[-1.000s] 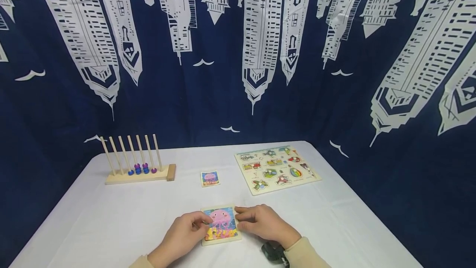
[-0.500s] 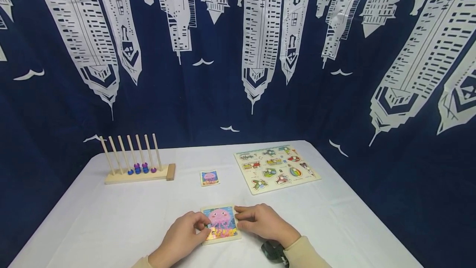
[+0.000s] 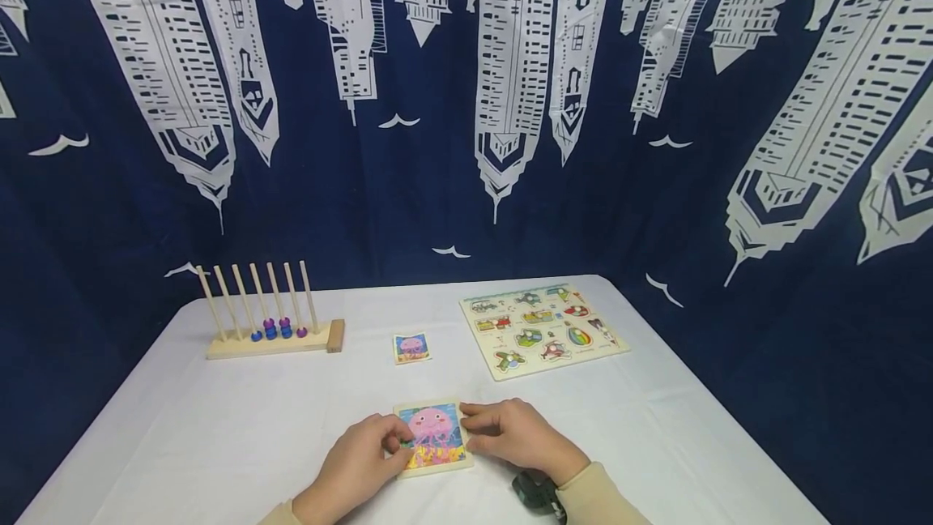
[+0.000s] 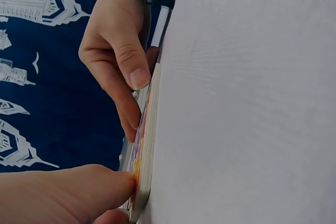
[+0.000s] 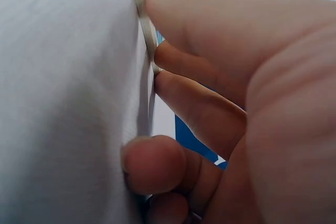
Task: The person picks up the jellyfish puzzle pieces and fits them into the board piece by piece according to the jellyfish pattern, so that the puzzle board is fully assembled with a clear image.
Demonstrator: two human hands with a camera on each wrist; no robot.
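A small square jigsaw puzzle [image 3: 434, 432] in a pale wooden tray lies before me, showing a pink jellyfish over yellow coral. My left hand [image 3: 364, 456] is at its left side, thumb and index finger bent together at a puzzle piece along that edge and covering part of it. Seen in the left wrist view, the left thumb [image 4: 113, 184] presses at the picture's border. Against the tray's right edge rests my right hand [image 3: 521, 437], its thumb and fingertips touching the rim. In the right wrist view its outer fingers [image 5: 155, 163] curl by the tablecloth.
A small jellyfish picture card [image 3: 412, 348] lies beyond the puzzle. At the back left stands a wooden peg rack [image 3: 273, 343] with blue and purple beads. A vehicle peg puzzle board [image 3: 543, 330] lies at the back right. Behind the white table [image 3: 219, 420] hangs a navy curtain [image 3: 423, 201].
The left thumb and index finger have shifted slightly at the puzzle's left edge. A bright glint at the lower left of the picture has gone. The right hand stays put.
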